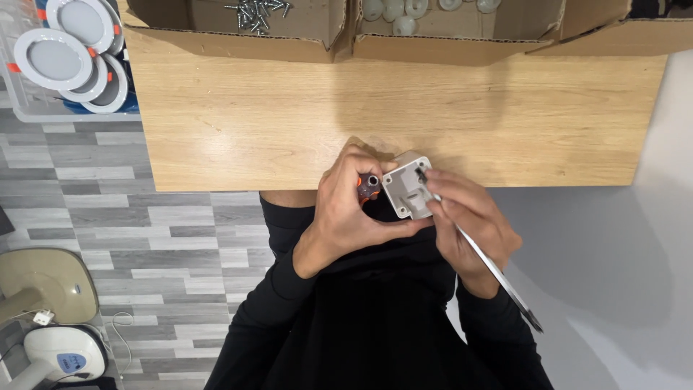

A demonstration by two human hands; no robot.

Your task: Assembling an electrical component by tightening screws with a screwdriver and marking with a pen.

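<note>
Mid-step here: looks like I'm driving a screw into this little white plastic housing. My left hand is closed around it and a small orange-and-purple part, just off the worktop edge. My right hand pinches the screwdriver, tip in the housing, shaft slanting back toward my right elbow. Next move needs the tip kept seated and square.

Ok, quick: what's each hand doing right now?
Left hand: closed around the small white plastic housing, with a small orange-and-dark part in its fingers.
Right hand: closed on a long metal tool, tip at the housing.
</note>
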